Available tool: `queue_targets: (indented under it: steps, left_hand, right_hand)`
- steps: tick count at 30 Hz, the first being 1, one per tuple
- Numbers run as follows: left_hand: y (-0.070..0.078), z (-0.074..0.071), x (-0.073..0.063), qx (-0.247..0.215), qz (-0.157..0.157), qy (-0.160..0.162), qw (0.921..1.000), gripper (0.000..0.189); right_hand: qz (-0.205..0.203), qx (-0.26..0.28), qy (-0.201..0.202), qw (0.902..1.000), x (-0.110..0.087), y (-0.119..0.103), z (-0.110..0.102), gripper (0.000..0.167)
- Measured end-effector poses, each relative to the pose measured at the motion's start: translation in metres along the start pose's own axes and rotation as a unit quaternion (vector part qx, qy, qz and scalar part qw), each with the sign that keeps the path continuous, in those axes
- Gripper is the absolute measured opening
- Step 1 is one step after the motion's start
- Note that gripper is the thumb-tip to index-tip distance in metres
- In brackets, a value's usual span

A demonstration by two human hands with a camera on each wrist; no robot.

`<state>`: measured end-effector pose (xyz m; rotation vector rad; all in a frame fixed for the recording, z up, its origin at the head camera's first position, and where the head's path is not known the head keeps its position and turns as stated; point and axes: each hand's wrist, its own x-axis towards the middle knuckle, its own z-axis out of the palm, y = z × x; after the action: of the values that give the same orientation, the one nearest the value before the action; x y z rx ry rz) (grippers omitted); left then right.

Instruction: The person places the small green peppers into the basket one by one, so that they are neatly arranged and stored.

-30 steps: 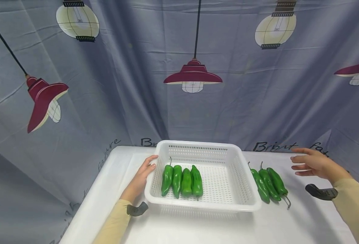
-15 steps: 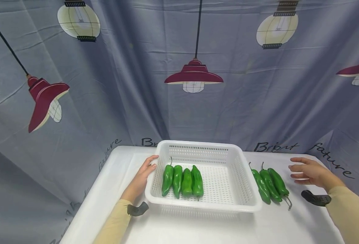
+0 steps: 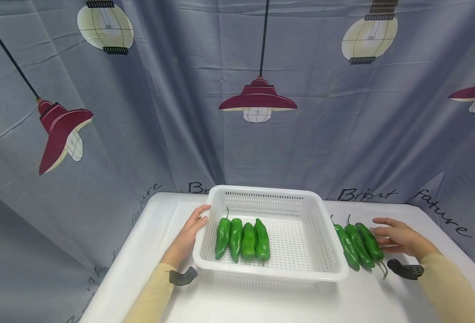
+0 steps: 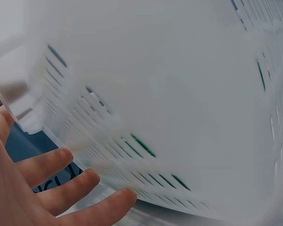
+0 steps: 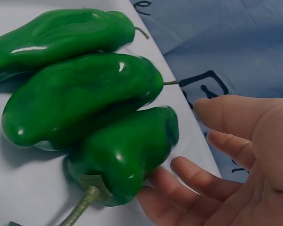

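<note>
**Right hand [image 3: 403,238] beside three glossy, tapering green peppers [image 3: 359,246]**

The three lie side by side on the smooth white tabletop [image 3: 261,307], thin stems curling. The right hand's grip is loose and unclosed, fingers apart next to the nearest pepper; whether fingertips touch it is hard to make out. Left of these, a shallow rectangular white plastic basket [image 3: 269,271], slot-walled with a perforated floor, holds four similar green peppers [image 3: 248,242] in a row. The left hand [image 3: 184,240] rests against its left side, fingers extended, grip unclenched. The left wrist view shows only green slivers through slots; the right wrist view cuts off the farthest pepper.
</note>
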<state>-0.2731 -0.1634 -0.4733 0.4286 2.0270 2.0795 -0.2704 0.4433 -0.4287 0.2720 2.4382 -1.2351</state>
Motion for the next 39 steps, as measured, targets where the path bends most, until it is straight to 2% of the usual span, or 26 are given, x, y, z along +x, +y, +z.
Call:
queue_targets:
  steps: [6,20,39]
  left_hand:
    - [0.002,0.000,-0.001,0.002,-0.004,0.000,1.0000,0.048]
    - [0.001,0.001,-0.001,-0.003,-0.002,-0.001,1.0000,0.048]
    - [0.000,0.001,-0.001,-0.002,-0.006,0.014,0.9999,0.046]
  right_hand:
    - [0.008,-0.012,0.001,0.9999,0.002,0.004,0.004,0.078]
    - [0.009,0.018,0.022,0.9996,0.006,0.012,0.010,0.083]
    - [0.018,-0.025,0.041,0.9987,0.008,0.010,0.021,0.085]
